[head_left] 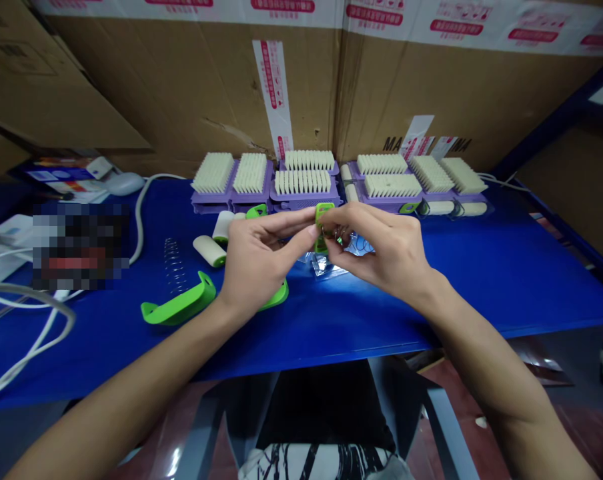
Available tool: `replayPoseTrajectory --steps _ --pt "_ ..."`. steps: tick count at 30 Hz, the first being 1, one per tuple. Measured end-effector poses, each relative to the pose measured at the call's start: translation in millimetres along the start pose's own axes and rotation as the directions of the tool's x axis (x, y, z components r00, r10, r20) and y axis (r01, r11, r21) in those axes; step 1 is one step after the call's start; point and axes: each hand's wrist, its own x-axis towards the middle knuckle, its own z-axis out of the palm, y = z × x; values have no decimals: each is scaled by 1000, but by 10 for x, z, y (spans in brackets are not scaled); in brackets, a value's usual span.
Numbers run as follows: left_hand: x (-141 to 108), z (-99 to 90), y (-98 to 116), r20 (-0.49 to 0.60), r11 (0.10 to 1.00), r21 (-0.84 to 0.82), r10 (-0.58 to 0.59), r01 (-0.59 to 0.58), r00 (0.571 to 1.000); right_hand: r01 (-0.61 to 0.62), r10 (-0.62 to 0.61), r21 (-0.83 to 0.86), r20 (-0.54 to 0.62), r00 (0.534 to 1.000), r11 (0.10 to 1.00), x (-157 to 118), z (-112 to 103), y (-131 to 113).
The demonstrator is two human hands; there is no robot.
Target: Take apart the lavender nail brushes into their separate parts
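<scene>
My left hand point(259, 257) grips the edge of a small slotted green plastic piece point(324, 212) between thumb and fingers, holding it upright above the table. On the other side, my right hand point(381, 243) is closed with its fingertips against the same piece. Below those fingers shows a thin metal coil that looks like a spring point(339, 235), partly hidden. Clear plastic bags point(326, 267) lie under the hands. Left of my left hand are a long loose spring point(174, 267), a curved green handle point(181, 303) and white rollers with green ends point(210, 251). Another green part point(276, 297) peeks from beneath my wrist.
Purple-based brushes with cream bristles point(301, 181) stand in a row at the back of the blue table point(481, 267), against large cardboard boxes point(191, 87). White cables point(140, 220) and a white computer mouse point(125, 184) lie at the left.
</scene>
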Motion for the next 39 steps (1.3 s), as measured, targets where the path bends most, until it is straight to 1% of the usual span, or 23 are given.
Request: replayPoseTrajectory --steps 3,5,7,9,12,15,19,22,29,36,39 --pt "-8 21 23 -43 1000 14 14 -13 999 6 -7 -12 -47 999 1000 13 24 -6" --pt "-10 33 31 -74 1000 5 6 -6 997 -24 22 -22 -94 995 999 16 54 -6" --pt "-7 39 26 -104 1000 -11 -3 2 995 -69 66 -21 -116 991 997 13 90 -5" --pt "-2 39 16 -125 999 -37 -7 2 992 -99 98 -4 -108 989 995 11 122 -7" --pt "-4 38 16 -126 998 -58 -9 1 992 -116 118 25 -97 988 993 18 145 -24" --pt "-24 46 44 -128 1000 -8 11 -12 992 -137 144 68 -111 983 988 33 136 -41" --pt "-54 70 83 -144 996 61 76 -68 987 -147 158 129 -86 984 981 39 100 -25" --pt "-56 76 89 -155 992 90 98 -85 983 -136 146 132 -67 987 982 33 75 8" --pt "-47 56 104 -155 989 122 104 -86 982 -61 66 107 -38 997 992 28 44 58" --pt "-40 59 82 -154 991 100 103 -89 983 -72 74 81 -24 997 994 41 6 52" --pt "-39 53 44 -125 994 58 94 -88 988 -27 29 39 -44 999 999 32 -5 53"
